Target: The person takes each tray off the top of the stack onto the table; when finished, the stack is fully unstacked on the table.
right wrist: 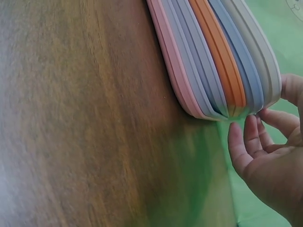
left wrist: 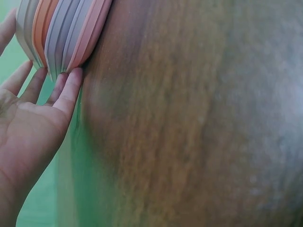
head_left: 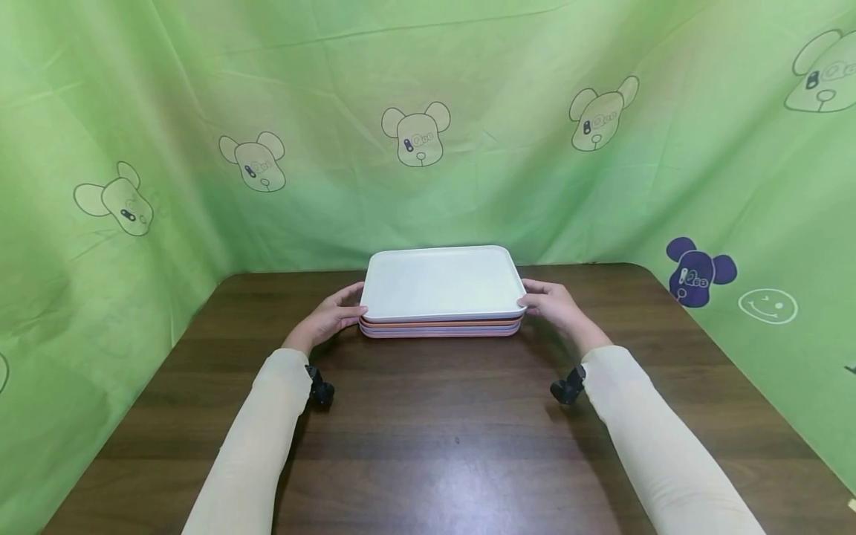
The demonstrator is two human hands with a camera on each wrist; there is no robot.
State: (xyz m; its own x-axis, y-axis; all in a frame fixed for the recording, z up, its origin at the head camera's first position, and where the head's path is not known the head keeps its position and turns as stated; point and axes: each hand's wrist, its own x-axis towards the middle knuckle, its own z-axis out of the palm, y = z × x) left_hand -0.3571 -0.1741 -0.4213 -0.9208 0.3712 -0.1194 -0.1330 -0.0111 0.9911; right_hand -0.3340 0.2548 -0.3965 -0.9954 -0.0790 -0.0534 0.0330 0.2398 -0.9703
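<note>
A stack of rectangular trays lies near the table's far edge, the white tray [head_left: 441, 282] on top. Below it the right wrist view shows a blue tray [right wrist: 241, 59], an orange tray [right wrist: 222, 56], two lavender trays and a pink tray [right wrist: 173, 66] at the bottom. My left hand [head_left: 328, 318] holds the white tray's left end, thumb over the rim, while its other fingertips touch the sides of the stack. At the opposite end my right hand [head_left: 556, 306] pinches the white tray's rim between thumb and finger; its lower fingers spread beside the trays.
The stack stands on a brown wooden table [head_left: 441, 431]. Green cloth [head_left: 334, 200] with printed bear heads hangs behind and at both sides. Small black cameras, a left one [head_left: 322, 390] and a right one [head_left: 567, 388], sit at the wrists.
</note>
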